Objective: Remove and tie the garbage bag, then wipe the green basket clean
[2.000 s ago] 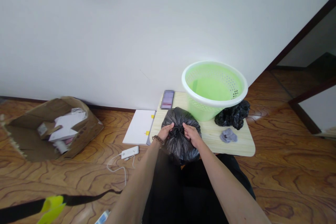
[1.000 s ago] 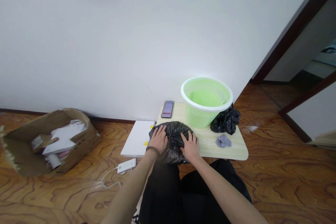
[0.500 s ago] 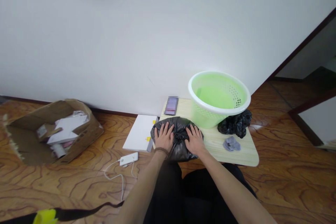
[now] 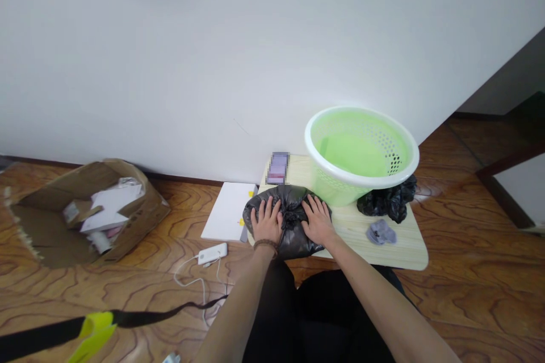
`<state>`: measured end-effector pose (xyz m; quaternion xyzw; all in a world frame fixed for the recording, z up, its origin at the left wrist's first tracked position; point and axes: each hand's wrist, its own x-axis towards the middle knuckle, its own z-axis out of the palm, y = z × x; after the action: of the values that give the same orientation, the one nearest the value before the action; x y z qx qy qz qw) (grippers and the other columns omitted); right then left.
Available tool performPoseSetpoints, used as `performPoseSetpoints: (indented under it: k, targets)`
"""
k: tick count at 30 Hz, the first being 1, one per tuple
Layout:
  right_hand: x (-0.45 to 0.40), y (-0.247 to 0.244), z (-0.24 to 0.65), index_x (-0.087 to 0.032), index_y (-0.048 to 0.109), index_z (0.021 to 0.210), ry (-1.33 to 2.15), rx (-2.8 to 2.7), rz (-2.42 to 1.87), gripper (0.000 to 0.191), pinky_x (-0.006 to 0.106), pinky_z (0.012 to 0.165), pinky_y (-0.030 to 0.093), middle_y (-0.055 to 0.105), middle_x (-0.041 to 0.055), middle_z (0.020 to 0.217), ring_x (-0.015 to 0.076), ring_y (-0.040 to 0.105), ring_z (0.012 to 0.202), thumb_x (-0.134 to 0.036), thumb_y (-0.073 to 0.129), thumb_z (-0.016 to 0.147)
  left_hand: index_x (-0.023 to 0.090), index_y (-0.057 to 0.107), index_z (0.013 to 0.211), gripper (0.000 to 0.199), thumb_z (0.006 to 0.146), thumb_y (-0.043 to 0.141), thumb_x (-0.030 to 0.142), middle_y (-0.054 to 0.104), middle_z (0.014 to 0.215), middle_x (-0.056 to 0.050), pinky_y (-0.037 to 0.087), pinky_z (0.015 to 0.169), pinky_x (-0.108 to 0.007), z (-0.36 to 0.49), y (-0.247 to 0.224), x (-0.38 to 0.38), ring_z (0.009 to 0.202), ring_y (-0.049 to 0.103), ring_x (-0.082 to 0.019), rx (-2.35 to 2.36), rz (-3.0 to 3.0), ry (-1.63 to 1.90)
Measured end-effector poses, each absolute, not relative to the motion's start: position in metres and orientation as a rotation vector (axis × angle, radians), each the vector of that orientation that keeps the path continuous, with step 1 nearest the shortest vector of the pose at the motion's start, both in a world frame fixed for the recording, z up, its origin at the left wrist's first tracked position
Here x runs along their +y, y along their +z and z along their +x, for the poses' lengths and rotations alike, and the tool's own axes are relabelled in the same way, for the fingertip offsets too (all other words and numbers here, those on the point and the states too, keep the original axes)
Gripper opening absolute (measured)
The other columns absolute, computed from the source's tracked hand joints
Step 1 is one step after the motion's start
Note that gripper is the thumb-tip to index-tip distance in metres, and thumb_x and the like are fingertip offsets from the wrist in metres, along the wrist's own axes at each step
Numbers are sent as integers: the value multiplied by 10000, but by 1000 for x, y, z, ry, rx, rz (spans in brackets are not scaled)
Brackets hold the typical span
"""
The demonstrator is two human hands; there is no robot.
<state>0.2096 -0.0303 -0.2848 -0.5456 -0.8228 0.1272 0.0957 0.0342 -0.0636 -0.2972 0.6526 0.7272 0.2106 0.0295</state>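
Both the left hand (image 4: 267,223) and right hand (image 4: 318,223) are laid splayed, with nothing gripped, on the black bag (image 4: 294,241) at the near left corner of the surface (image 4: 351,245); flattening appears the step, even pressure being called for next.

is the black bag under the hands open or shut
Gathered shut: the black bag is bunched together between the left hand and right hand. Whether it is knotted, I cannot tell.
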Motion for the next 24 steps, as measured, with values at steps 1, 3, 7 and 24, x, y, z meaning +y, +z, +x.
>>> performPoseSetpoints:
  k: [1, 3, 7, 24]
  targets:
    - [-30, -285, 210, -196, 324, 1376, 373, -2443, -1617, 638, 418, 1080, 32, 162, 62, 1488, 259, 90, 1347, -319, 478, 769, 293, 433, 1323, 455, 886, 310, 318, 331, 1433, -1, 8, 1089, -489, 35, -297, -64, 1348, 208, -248, 2248, 2007, 652]
    - [-30, -286, 210, -195, 321, 1377, 367, -2454, -1618, 635, 420, 1079, 29, 160, 64, 1488, 258, 86, 1347, -320, 473, 773, 289, 435, 1322, 454, 885, 314, 317, 323, 1437, -3, 16, 1088, -491, 36, -297, -64, 1347, 210, -254, 2258, 2002, 650]
    - [-29, -287, 211, -194, 303, 1383, 356, -2475, -1620, 644, 423, 1078, 34, 147, 66, 1491, 258, 84, 1347, -332, 470, 777, 288, 434, 1322, 452, 890, 303, 318, 305, 1445, -1, 41, 1090, -482, 38, -297, -64, 1341, 227, -246, 2312, 2011, 608]
    - [-68, -272, 210, -99, 159, 1428, 323, -2297, -1839, 615, 366, 1070, 115, 129, 104, 1492, 228, 126, 1353, -329, 312, 878, 278, 319, 1383, 490, 909, 217, 349, 306, 1450, -12, 48, 1096, -460, 45, -284, -72, 1353, 197, -207, 2283, 1940, 649]
